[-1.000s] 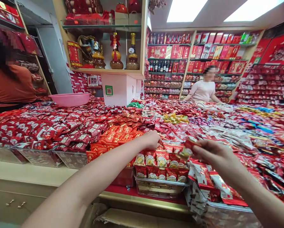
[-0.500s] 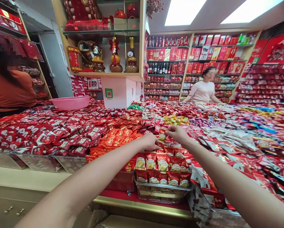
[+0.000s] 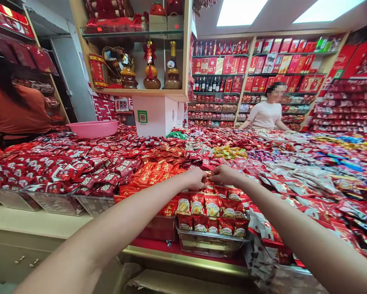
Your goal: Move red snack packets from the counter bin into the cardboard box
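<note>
Red durian candy packets [image 3: 202, 204] stand in rows in a clear tray [image 3: 211, 241] at the counter's near edge. My left hand [image 3: 195, 178] is curled at the far end of those rows, fingers closed on the packets there. My right hand [image 3: 223, 174] reaches in from the right and meets it fingertip to fingertip, pinching a small red packet between the two hands. The fingers hide most of that packet. Orange-red packets [image 3: 153, 173] lie just left of my left hand.
Heaps of red sweets [image 3: 63, 167] cover the wide counter. At the back left stands a pink basin [image 3: 93, 128], near a person in orange [image 3: 14, 110]. Another person in a light shirt [image 3: 266, 114] stands before far shelves. A white box [image 3: 149, 116] sits under a display shelf.
My right hand carried a red packet from the near right up to the far end of the durian rows and now meets my left hand. My left hand stayed in place.
</note>
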### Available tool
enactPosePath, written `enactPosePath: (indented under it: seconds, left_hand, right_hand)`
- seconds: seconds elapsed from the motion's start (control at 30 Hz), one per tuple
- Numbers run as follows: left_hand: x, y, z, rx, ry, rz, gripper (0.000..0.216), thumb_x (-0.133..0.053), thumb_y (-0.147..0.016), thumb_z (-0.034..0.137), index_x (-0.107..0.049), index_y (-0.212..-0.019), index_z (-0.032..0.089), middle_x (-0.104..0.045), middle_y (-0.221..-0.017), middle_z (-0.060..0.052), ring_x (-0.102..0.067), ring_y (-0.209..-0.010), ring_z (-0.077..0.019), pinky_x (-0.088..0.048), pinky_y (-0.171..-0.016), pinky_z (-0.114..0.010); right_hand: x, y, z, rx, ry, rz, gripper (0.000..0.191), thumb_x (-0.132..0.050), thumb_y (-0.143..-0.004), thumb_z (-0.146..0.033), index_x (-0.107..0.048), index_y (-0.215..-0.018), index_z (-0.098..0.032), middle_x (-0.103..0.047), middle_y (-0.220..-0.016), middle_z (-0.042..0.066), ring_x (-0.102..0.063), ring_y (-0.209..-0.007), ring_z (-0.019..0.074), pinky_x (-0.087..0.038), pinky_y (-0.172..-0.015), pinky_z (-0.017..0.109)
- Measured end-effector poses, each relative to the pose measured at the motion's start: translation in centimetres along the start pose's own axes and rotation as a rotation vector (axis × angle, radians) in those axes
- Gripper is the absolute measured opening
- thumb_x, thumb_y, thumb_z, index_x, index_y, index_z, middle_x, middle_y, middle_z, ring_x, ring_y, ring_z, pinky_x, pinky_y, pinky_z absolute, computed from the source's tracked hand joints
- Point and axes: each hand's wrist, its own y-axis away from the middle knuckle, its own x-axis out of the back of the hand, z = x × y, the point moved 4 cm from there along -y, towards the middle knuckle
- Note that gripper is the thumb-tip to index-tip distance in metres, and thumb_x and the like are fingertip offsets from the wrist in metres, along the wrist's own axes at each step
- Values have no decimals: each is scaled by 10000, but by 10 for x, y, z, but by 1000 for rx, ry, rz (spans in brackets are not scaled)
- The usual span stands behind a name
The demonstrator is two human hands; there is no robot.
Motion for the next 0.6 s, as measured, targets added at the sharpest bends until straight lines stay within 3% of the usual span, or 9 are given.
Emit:
enactPosePath:
  seconds: [0.1,0.27,0.4,0.47,0.53,0.57,0.6]
  left_hand:
    - [-2,-1,-3,14,-16,53,272,-533,-690,296,-599,-918,164,-633,-971,-95,-579,-826,-194,-434,-662,-259]
    - [-12,-9,-3,-40,-3,54,215,-447,-735,213,-632,-841,180,-669,-853,-70,-592,-786,-182,-426,-683,-261]
    - [6,-9,0,-49,27,75,240,-444,-722,148,-645,-851,175,-671,-841,-65,-591,-779,-176,-423,-695,-260]
    - [25,11,5,-56,74,161,290,-405,-756,147,-616,-953,175,-646,-956,-62,-566,-878,-166,-408,-765,-262]
    - [38,51,15,-113,210,301,306,-378,-792,175,-581,-1022,172,-613,-1027,-57,-531,-952,-149,-383,-828,-260]
    - [37,78,22,-166,317,341,292,-402,-795,212,-579,-1025,182,-611,-1020,-49,-526,-952,-145,-376,-843,-261]
    - [27,106,28,-201,416,290,265,-423,-796,258,-596,-990,211,-625,-962,-35,-536,-909,-142,-384,-827,-259]
  right_hand:
    - [0,-2,0,9,61,-14,93,-621,-612,-232,-653,-569,-156,-528,-452,-22,-415,-452,86,-295,-437,211]
    - [-2,1,-1,44,124,46,41,-627,-602,-204,-654,-580,-183,-585,-518,-11,-483,-508,111,-328,-478,216]
    - [13,13,-10,61,150,134,64,-592,-647,-203,-654,-637,-194,-641,-644,23,-539,-592,153,-364,-547,243]
    - [23,36,-21,78,146,238,116,-548,-693,-230,-653,-725,-191,-653,-751,51,-554,-674,178,-378,-602,265]
    - [23,77,-32,130,85,318,153,-518,-725,-273,-643,-770,-198,-649,-790,58,-556,-714,191,-389,-628,281]
    - [16,102,-36,161,17,320,155,-517,-728,-304,-638,-757,-213,-646,-763,50,-559,-706,190,-397,-627,286]
    - [0,127,-38,184,-67,208,165,-495,-749,-332,-632,-747,-239,-643,-737,31,-562,-687,181,-407,-621,285]
